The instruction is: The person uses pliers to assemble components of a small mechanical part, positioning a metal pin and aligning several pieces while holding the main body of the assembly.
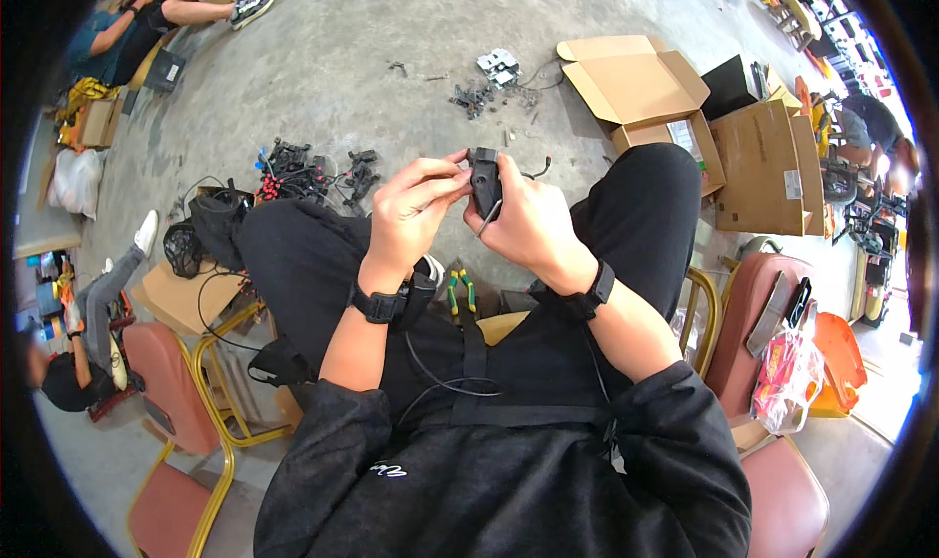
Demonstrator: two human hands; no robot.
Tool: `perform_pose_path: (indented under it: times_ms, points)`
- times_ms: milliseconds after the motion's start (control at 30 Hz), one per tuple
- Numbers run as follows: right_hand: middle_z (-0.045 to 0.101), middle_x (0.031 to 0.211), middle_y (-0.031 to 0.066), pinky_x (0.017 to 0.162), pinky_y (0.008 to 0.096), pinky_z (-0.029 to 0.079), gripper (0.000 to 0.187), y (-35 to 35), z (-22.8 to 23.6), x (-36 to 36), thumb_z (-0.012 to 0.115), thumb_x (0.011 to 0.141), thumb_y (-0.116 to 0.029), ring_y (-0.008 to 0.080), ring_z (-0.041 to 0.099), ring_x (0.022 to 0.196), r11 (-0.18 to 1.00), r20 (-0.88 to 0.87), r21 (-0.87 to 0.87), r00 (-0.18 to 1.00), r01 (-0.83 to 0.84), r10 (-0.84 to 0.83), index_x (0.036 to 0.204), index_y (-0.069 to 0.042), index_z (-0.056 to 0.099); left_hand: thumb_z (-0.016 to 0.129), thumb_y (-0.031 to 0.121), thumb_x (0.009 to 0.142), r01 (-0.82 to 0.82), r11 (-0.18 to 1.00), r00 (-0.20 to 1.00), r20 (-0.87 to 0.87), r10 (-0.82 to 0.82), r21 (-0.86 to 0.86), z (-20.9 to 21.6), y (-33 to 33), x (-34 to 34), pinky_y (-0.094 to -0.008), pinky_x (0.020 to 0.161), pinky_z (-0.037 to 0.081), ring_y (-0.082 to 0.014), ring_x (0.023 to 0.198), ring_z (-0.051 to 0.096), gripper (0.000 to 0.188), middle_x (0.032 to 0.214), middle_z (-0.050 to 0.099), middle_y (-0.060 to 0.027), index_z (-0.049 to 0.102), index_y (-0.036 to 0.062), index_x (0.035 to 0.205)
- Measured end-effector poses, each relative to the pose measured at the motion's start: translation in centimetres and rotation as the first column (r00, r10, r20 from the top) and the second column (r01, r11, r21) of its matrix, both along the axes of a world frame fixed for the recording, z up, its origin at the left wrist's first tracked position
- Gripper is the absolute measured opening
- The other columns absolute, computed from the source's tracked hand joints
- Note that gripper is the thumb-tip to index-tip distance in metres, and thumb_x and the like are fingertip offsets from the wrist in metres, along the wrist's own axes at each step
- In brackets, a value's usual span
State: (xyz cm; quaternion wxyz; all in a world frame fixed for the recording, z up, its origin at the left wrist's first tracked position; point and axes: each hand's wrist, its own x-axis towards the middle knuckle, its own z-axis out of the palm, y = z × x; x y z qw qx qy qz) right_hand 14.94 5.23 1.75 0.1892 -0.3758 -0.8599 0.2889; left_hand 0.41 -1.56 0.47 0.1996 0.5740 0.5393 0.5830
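A small black plastic part (484,184), blocky with a round hole in its side, is held up between my hands above my knees. My right hand (536,218) grips it from the right, thumb low on its edge and fingers behind. From the left, my left hand (419,204) presses its fingertips together against the part's side; whether they also pinch a smaller piece is hidden. A short grey strip or cable end (489,218) shows by my right thumb. Pliers with green and yellow handles (460,289) lie between my thighs.
Piles of black parts with red connectors (289,172) lie on the concrete floor. Farther off are a white part (499,66) and small black pieces (472,100). Cardboard boxes (763,167) stand at right. Chairs (174,387) flank me. Other people sit at left.
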Motion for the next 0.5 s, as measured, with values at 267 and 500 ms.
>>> perform_pose_path:
  times_ms: [267,500]
  points:
    - [0.063,0.066,0.0175,0.053,0.0385,0.052,0.059,-0.2,0.2,0.2,0.070,0.069,-0.024,0.0325,0.065,0.061,0.997,-0.003,0.083,1.000,-0.001,0.002,0.113,0.006,0.045,0.066,-0.010,0.075,-0.043,0.998,0.999,0.029,0.044,-0.039,0.0,-0.2,1.0,-0.0282,0.079,0.055,-0.0236,0.100,0.063,0.022,0.095,0.063,-0.0092,0.070,0.0003,0.094]
    - [0.063,0.065,0.0176,0.054,0.0394,0.052,0.059,-0.1,0.3,0.0,0.069,0.068,-0.023,0.0333,0.065,0.061,0.999,-0.040,0.041,0.999,0.005,-0.004,0.114,0.005,0.044,0.065,-0.012,0.075,-0.050,0.998,0.997,0.054,0.051,-0.025,-0.1,-0.1,1.0,-0.0294,0.082,0.053,-0.0244,0.102,0.062,0.023,0.097,0.062,-0.0089,0.069,-0.0021,0.095]
